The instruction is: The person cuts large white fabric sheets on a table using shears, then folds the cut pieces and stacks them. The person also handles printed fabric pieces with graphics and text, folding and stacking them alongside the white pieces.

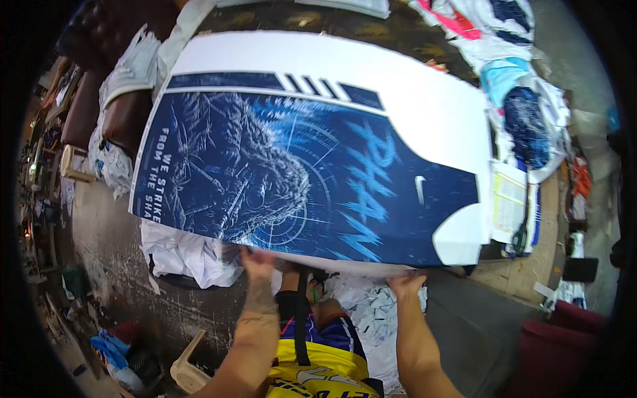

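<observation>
A large white sheet [312,152], printed with a dark navy jersey panel with pale blue artwork and lettering, spans the middle of the head view. My left hand [259,262] grips its near edge left of centre, slightly blurred, with the fingertips partly hidden by the sheet. My right hand [405,284] holds the same edge further right, its fingers curled at the underside. White crumpled fabric [186,262] lies below the sheet's left part. Dark scissors [519,237] rest on printed paper [505,199] just right of the sheet.
Piled printed and white fabric [507,73] lies upper right; more white cloth [129,69] drapes over brown padded furniture [81,109] at left. A plastic chair [189,368] is lower left, maroon seating [554,345] lower right. Paper scraps [361,325] cover the floor by my legs.
</observation>
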Demonstrator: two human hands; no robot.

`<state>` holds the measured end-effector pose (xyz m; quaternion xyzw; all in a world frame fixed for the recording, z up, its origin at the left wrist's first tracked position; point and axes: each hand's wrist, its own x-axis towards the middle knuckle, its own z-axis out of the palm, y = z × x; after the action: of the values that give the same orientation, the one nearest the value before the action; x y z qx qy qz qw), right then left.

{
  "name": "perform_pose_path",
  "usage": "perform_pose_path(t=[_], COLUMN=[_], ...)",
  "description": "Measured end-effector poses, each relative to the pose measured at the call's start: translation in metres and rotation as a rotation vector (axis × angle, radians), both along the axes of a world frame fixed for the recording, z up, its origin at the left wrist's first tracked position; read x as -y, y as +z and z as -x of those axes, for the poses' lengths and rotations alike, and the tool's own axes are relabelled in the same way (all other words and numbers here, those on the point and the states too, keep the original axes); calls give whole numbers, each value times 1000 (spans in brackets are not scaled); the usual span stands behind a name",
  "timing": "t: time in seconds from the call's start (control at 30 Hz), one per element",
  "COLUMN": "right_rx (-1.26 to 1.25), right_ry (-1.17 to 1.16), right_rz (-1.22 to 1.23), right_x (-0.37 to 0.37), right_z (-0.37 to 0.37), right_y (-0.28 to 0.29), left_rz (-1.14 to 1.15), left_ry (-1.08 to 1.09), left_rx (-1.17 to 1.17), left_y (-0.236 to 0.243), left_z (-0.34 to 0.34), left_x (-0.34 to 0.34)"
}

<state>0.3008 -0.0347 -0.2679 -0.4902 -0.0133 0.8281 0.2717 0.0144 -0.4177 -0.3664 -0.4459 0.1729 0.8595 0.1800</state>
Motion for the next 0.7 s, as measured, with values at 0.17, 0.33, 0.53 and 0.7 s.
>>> perform_pose_path(t=[0.17,0.33,0.53,0.7], right_rx=[535,774,772,903], right_ry=[162,224,363,375], right_rz=[-96,-833,-743,-674], right_x=[90,71,48,56], right_z=[-117,-109,-39,-41], right_y=[148,282,368,382], left_rz=[182,702,12,-23], left_ry=[-202,-443,-515,-337], left_rx=[-365,-473,150,-66], left_y=[114,220,128,94], left_z=[25,41,1,10], left_x=[228,309,106,85])
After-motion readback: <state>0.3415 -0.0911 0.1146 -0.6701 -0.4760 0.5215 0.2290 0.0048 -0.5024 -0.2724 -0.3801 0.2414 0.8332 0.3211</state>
